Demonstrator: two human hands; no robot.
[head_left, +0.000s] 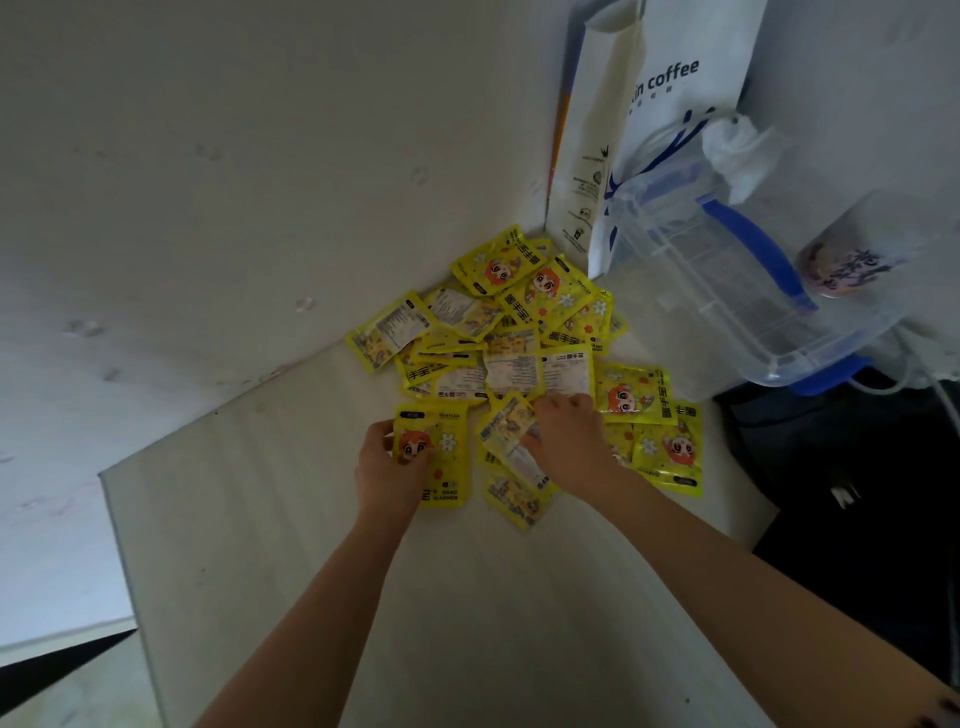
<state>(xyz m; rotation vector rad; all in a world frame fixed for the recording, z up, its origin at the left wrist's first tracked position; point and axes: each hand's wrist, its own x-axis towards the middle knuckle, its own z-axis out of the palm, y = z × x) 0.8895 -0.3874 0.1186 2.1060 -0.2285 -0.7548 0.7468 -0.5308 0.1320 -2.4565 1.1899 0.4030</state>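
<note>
Several yellow hand-warmer packets (524, 312) lie in a loose pile on a white table (291, 519), pushed toward the wall corner. My left hand (387, 467) grips one packet (447, 457) face up by its left edge, at the near side of the pile. My right hand (569, 441) reaches into the pile and pinches another packet (506, 431) that lies tilted, back side up. More packets (670, 452) lie to the right of my right hand.
A white paper coffee bag (675, 78) stands in the corner behind the pile. A clear plastic box with blue handles (727, 291) sits right of the pile, a cup in a white bag (841, 265) beyond it. Dark items (857, 467) lie past the table's right edge.
</note>
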